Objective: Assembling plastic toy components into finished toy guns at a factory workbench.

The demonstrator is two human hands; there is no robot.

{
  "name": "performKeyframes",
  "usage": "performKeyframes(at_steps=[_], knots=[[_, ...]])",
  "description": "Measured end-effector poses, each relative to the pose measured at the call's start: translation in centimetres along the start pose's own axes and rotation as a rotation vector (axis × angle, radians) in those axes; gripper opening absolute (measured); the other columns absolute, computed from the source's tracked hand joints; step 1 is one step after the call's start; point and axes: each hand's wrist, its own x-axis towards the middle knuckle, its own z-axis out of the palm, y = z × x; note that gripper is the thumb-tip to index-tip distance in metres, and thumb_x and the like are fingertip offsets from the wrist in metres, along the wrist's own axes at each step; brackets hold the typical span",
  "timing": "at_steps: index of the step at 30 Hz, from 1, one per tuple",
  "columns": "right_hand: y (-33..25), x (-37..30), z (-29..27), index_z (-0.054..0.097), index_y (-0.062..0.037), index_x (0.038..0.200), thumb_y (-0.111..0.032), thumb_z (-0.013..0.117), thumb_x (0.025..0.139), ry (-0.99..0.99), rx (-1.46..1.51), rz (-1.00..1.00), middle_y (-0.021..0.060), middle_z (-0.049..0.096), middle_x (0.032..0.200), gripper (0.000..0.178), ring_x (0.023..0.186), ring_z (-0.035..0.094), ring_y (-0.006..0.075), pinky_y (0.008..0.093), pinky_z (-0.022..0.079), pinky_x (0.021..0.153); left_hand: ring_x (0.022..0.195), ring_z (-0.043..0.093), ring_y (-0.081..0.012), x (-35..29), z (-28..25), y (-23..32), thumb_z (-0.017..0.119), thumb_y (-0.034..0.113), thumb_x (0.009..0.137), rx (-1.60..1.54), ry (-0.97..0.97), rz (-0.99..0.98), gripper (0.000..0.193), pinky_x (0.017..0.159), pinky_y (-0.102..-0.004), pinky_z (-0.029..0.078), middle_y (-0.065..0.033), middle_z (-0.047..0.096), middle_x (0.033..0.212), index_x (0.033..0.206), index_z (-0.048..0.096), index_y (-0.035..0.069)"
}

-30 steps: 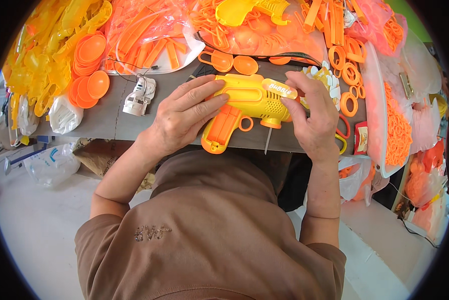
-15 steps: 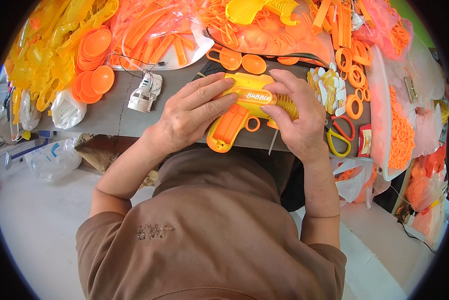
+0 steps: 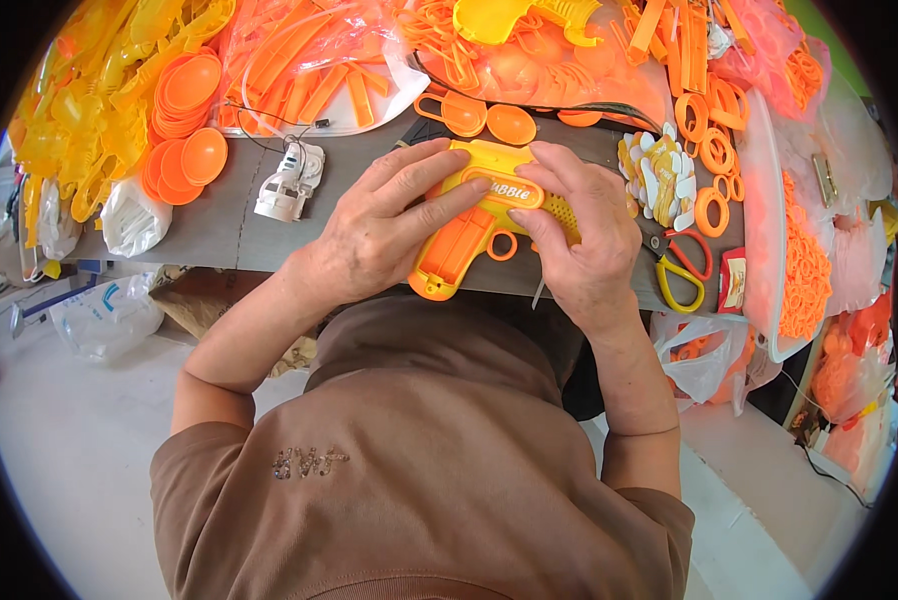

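Observation:
A yellow and orange toy bubble gun [image 3: 458, 247] lies at the table's near edge, its orange grip pointing toward me. An oval orange label [image 3: 514, 192] with white lettering sits on its side. My left hand [image 3: 384, 222] holds the gun's left end, and one fingertip covers the left end of the label. With thumb and fingers around the body, my right hand [image 3: 591, 235] touches near the label's right end. Below the body shows an orange ring-shaped trigger [image 3: 502, 245]. The gun's right end is partly hidden behind my right hand.
At left lie a white mechanism with wires [image 3: 291, 183], stacked orange discs [image 3: 204, 157] and piled yellow gun shells [image 3: 79, 130]. To the right are a bundle of stickers [image 3: 657, 180], scissors [image 3: 681, 280], orange rings [image 3: 711, 212] and a tub of small orange parts [image 3: 801, 265].
My left fingers have slid right onto the label's left end. The right hand has shifted slightly left, its thumb closer to the label. The gun has barely moved.

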Motion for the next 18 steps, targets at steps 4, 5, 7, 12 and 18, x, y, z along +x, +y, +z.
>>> performKeyframes(at_steps=[4, 5, 7, 12, 18], knots=[[0.1, -0.2, 0.0, 0.055, -0.0018, 0.113, 0.002, 0.072, 0.066, -0.018, -0.008, -0.005, 0.0071, 0.068, 0.092, 0.05, 0.088, 0.059, 0.0238, 0.0332, 0.043, 0.082, 0.105, 0.052, -0.0325, 0.1, -0.2, 0.2, 0.063, 0.003, 0.065, 0.036, -0.07, -0.004, 0.049, 0.084, -0.0396, 0.049, -0.013, 0.05, 0.115, 0.114, 0.059, 0.006], [0.2, -0.3, 0.1, 0.055, -0.0018, 0.113, 0.002, 0.072, 0.066, -0.02, -0.008, -0.005, 0.0071, 0.068, 0.092, 0.05, 0.088, 0.059, 0.0238, 0.0332, 0.043, 0.082, 0.106, 0.052, -0.0327, 0.1, -0.3, 0.2, 0.063, 0.004, 0.065, 0.044, -0.084, -0.002, 0.049, 0.084, -0.0399, 0.048, -0.0133, 0.049, 0.115, 0.114, 0.059, 0.005], [0.4, -0.5, 0.1, 0.055, -0.0007, 0.112, 0.0, 0.072, 0.067, -0.006, -0.036, -0.049, 0.01, 0.066, 0.099, 0.048, 0.091, 0.06, 0.0263, 0.0347, 0.043, 0.084, 0.106, 0.052, -0.0328, 0.1, -0.2, 0.2, 0.063, 0.004, 0.064, 0.044, -0.083, 0.002, 0.049, 0.084, -0.0399, 0.049, -0.0136, 0.049, 0.115, 0.114, 0.059, 0.004], [1.4, -2.0, 0.1, 0.056, 0.0, 0.111, -0.007, 0.072, 0.071, 0.029, -0.146, -0.134, 0.0128, 0.062, 0.108, 0.044, 0.098, 0.058, 0.0293, 0.0397, 0.041, 0.089, 0.105, 0.053, -0.0334, 0.1, -0.2, 0.1, 0.064, 0.003, 0.064, 0.041, -0.067, 0.015, 0.049, 0.082, -0.0399, 0.049, -0.0143, 0.05, 0.115, 0.113, 0.059, 0.002], [1.7, -2.4, 0.0, 0.058, 0.0002, 0.107, -0.011, 0.069, 0.075, -0.004, -0.181, -0.143, 0.0132, 0.061, 0.11, 0.036, 0.104, 0.056, 0.0297, 0.0422, 0.038, 0.093, 0.106, 0.053, -0.034, -0.1, 0.0, 0.0, 0.064, 0.003, 0.063, 0.048, -0.059, 0.024, 0.049, 0.083, -0.04, 0.049, -0.0152, 0.05, 0.117, 0.112, 0.059, 0.001]])
